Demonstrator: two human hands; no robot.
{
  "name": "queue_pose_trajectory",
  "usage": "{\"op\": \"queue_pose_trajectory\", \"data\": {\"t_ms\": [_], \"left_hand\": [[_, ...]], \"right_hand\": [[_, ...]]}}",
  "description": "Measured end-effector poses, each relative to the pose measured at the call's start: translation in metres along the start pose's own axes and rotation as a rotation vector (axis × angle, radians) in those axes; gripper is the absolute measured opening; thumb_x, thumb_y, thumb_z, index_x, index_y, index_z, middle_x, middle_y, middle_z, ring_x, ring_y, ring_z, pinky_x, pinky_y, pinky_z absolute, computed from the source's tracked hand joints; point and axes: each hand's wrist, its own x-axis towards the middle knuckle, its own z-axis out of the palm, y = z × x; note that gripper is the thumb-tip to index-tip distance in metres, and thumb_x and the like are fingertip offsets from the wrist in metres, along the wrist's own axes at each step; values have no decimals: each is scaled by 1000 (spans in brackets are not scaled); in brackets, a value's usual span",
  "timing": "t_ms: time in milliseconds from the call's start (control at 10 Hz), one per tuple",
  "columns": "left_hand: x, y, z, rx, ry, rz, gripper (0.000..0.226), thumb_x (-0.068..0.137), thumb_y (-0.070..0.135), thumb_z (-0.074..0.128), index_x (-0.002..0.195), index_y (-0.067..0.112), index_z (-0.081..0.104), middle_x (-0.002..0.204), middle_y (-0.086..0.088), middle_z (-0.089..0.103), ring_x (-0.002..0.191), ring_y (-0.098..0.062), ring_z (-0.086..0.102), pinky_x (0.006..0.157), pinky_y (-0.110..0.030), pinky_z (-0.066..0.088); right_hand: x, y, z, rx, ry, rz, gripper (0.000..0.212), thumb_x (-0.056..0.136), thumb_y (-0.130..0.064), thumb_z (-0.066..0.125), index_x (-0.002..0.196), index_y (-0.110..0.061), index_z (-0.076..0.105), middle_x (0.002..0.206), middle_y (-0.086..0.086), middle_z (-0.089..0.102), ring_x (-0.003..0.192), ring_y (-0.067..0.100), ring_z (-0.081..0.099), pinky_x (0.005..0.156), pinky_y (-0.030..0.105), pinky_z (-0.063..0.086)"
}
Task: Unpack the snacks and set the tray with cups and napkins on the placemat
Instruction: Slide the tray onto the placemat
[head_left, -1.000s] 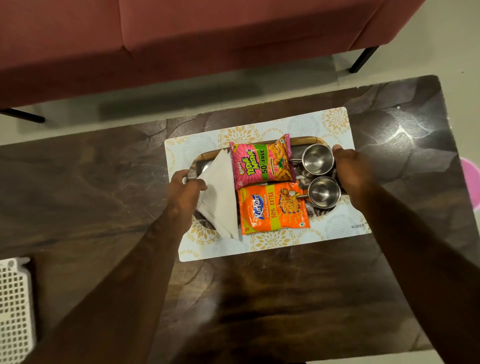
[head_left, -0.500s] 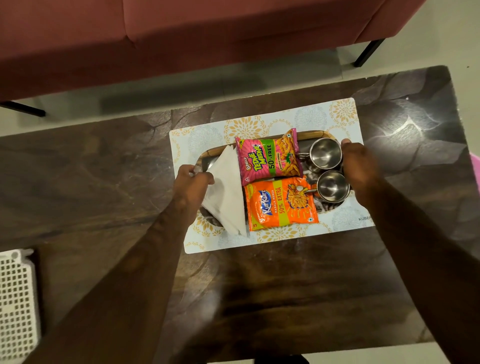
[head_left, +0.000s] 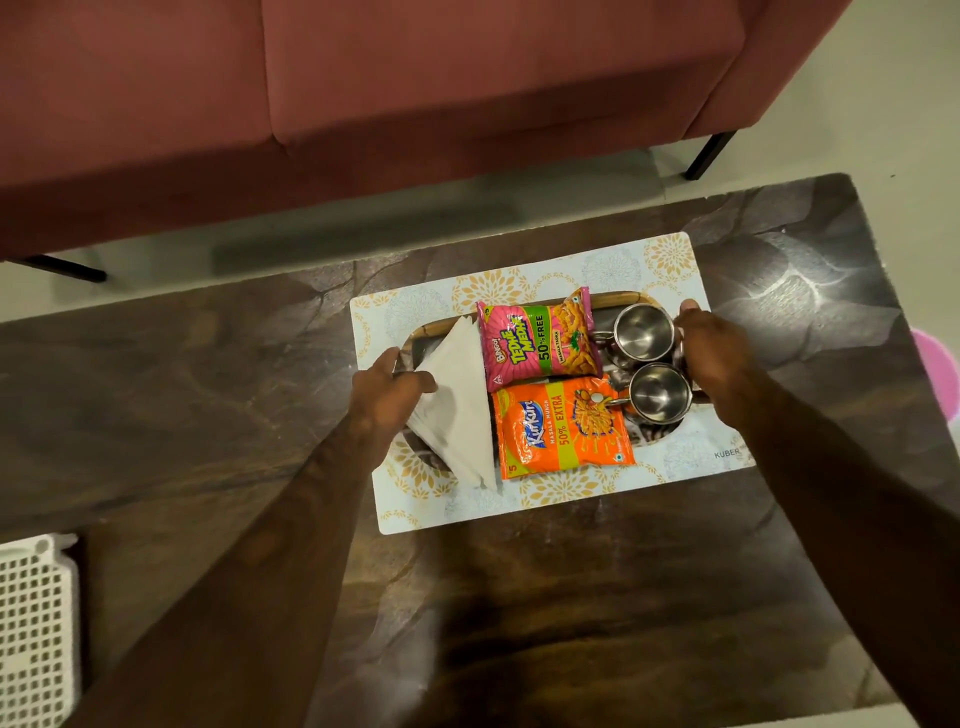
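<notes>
A wooden tray (head_left: 613, 297) lies on the patterned placemat (head_left: 571, 499) on a dark table. On the tray are a stack of white napkins (head_left: 460, 415) at the left, a pink snack packet (head_left: 535, 340) at the back, an orange snack packet (head_left: 561, 428) in front of it, and two steel cups (head_left: 641, 332) (head_left: 660, 392) at the right. My left hand (head_left: 389, 387) grips the tray's left end, its thumb lying over the napkins. My right hand (head_left: 711, 348) grips the right end beside the cups. Both hands hide the tray's ends.
A white perforated basket (head_left: 31, 623) sits at the table's front left corner. A maroon sofa (head_left: 415, 78) stands beyond the table's far edge. A pink object (head_left: 935, 364) shows past the right edge. Bare dark tabletop (head_left: 156, 415) surrounds the placemat.
Both hands stay on the tray's ends and the tray keeps its place on the placemat. The head camera has shifted, so more of the sofa shows.
</notes>
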Motion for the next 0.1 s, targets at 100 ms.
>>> {"op": "queue_pose_trajectory", "data": {"t_ms": [100], "left_hand": [[-9, 3, -13, 161, 32, 34, 82, 78, 28, 72, 153, 22, 39, 152, -12, 43, 135, -34, 46, 102, -41, 48]], "right_hand": [[-11, 3, -8, -97, 71, -108, 64, 97, -60, 31, 114, -11, 68, 123, 22, 69, 113, 40, 65, 105, 56, 51]]}}
